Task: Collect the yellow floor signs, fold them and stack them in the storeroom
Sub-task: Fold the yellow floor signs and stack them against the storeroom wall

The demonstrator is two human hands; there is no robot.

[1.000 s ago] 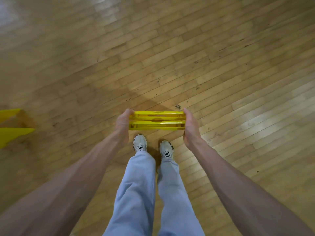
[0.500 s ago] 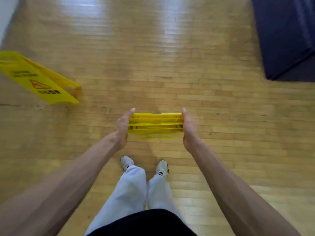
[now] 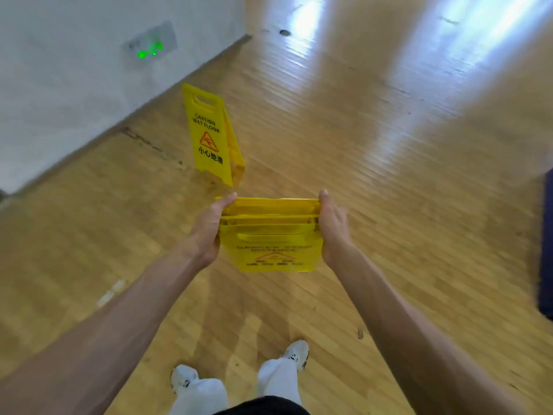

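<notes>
**Desk:** What is being carried at centre frame?

**Photographer:** A bundle of folded floor signs (image 3: 270, 235), all yellow, held out in front of the body above the wooden floor (image 3: 389, 175). Their top edges face the camera as several stacked yellow bands. How many signs make up the bundle cannot be told. The nearest face hangs downward and shows a handle slot and a red-and-orange warning triangle. Its lettering is too blurred to read.

**Desk:** And the hands?

**Photographer:** The left hand (image 3: 209, 229) presses on the bundle's left edge and the right hand (image 3: 332, 226) on its right edge. The fingers of both lie straight and close together, flat along the sides, with the tips pointing away from the body. Both thumbs are hidden. The bundle is clamped between the two palms, clear of the floor.

**Desk:** Anything else yellow?

**Photographer:** One standing floor sign (image 3: 209, 136), opened in an A shape, sits upper left of centre. In the frame it is just above the left hand's fingertips, near the foot of the white wall (image 3: 74, 85). It reads "CAUTION WET FLOOR" above a warning triangle and Chinese characters.

**Desk:** Surroundings?

**Photographer:** A wall plate (image 3: 151, 44) with green lights glows at upper left. Bright glare streaks the boards at upper right. A dark blue mat (image 3: 546, 250) cuts in at the right edge. Along the bottom are two white trainers (image 3: 184, 380) and pale trousers (image 3: 276, 375).
</notes>
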